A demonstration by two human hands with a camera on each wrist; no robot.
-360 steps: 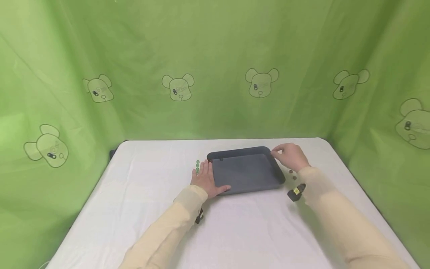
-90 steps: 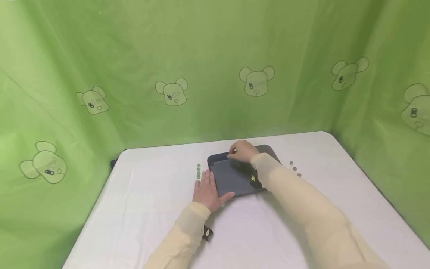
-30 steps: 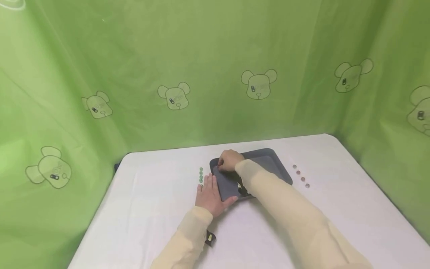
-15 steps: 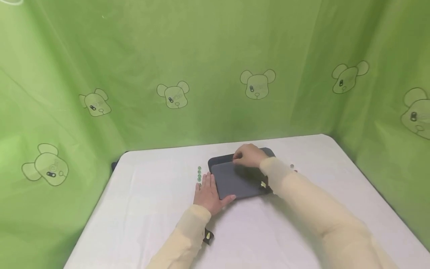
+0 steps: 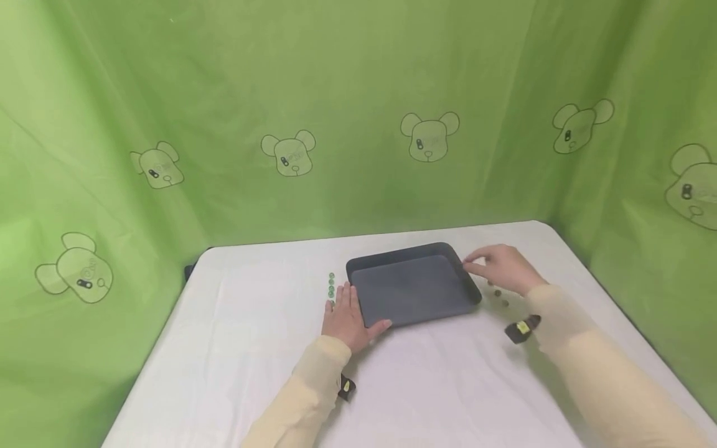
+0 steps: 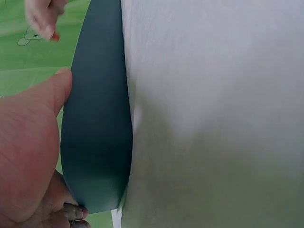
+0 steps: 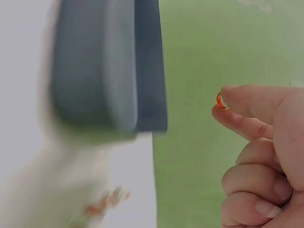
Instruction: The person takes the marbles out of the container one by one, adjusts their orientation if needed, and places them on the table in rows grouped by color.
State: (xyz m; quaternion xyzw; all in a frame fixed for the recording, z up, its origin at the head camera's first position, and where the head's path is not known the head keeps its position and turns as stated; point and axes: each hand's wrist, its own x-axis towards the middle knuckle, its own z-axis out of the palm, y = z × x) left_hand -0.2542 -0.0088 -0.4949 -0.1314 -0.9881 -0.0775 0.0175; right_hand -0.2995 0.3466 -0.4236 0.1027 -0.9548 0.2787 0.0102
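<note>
A dark grey rectangular tray sits on the white-covered table, its inside bare. My left hand lies against the near left corner, fingers straight along the left side and thumb at the near rim. Past the tray's right rim, my right hand pinches a small clear marble with a red-orange swirl between thumb and index finger; the other fingers are curled in. Several green marbles form a row left of the tray, the nearest partly hidden by my left fingers. Reddish-brown marbles lie below my right hand.
White cloth covers the table. Green curtains with bear-head drawings stand behind it and on both sides. Black wrist devices, one of them a camera, hang under both sleeves.
One second ago my right hand was inside the tray near its far left corner; it has carried the red marble rightward past the right rim. My left hand has stayed at its corner.
</note>
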